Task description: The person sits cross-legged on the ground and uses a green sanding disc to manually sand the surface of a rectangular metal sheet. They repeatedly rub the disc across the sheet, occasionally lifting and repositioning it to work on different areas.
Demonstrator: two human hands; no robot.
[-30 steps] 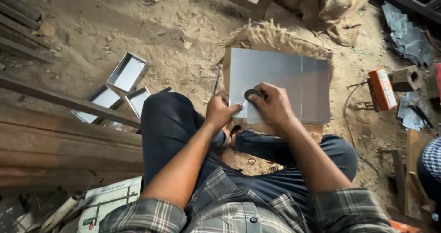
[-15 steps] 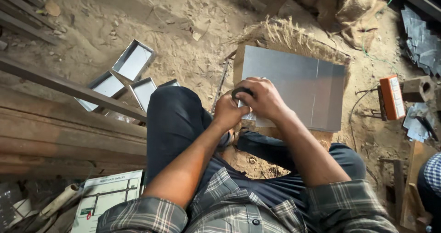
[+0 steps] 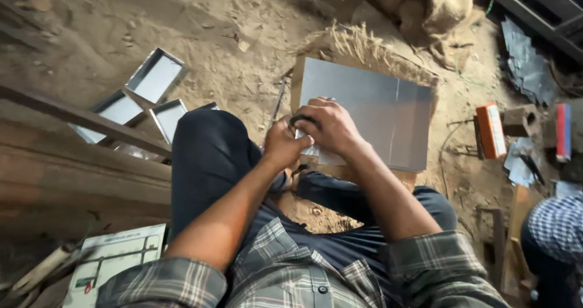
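Head view: you're gripping a small dark tool [image 3: 302,121] with your right hand [image 3: 328,129] and your left hand [image 3: 285,144], both clenched, at the near edge of the metal sheet [image 3: 376,110] lying on the sandy floor [image 3: 231,71]. It's looking sharp; 1 slip could cut fingers.

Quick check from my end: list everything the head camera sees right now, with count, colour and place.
metal sheet: one, grey, flat on a board in front of the person
dark tool: one, black, gripped at the sheet's near edge; kind unclear
metal trays: about four, silver, on the sandy ground to the left
wooden planks: several, brown, far left
printed card: one, white, bottom left
orange block: one, right of the sheet
sacking: tan, top right
metal scraps: grey, far right
another person: checked cloth, bottom right
left hand: at the sheet's near edge
right hand: on the dark tool
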